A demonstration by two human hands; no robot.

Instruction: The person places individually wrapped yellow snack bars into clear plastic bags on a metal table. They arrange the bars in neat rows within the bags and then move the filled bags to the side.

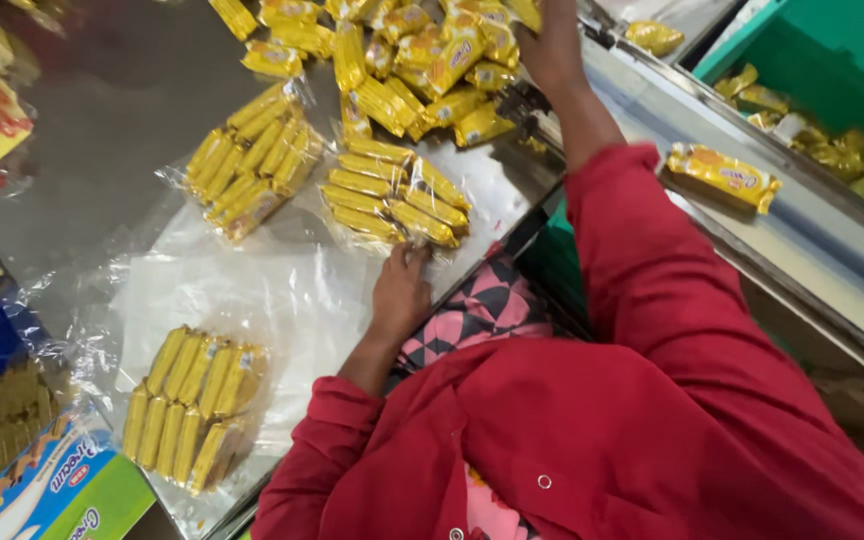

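The left hand (401,290) rests on the worktop (122,110), fingers curled loosely at the near edge of a clear bag of yellow packets (395,193) — touching the plastic, not clamped on it. The bag holds slim yellow wrapped bars laid side by side in two rows, the film crinkled and shiny around them. To the left of that hand lies a second bag (252,165) of the same kind, well apart from the fingers, and nearer the person a third bag (192,405) sits on loose clear sheets (282,290).

The right hand (550,45) reaches far ahead into a loose heap of yellow packets (432,60); its fingers are cut off by the top edge, so whether it grips anything cannot be told. Beyond its red sleeve, one single packet (722,175) lies on a metal ledge beside a green crate (832,50) — its contents are hard to make out.
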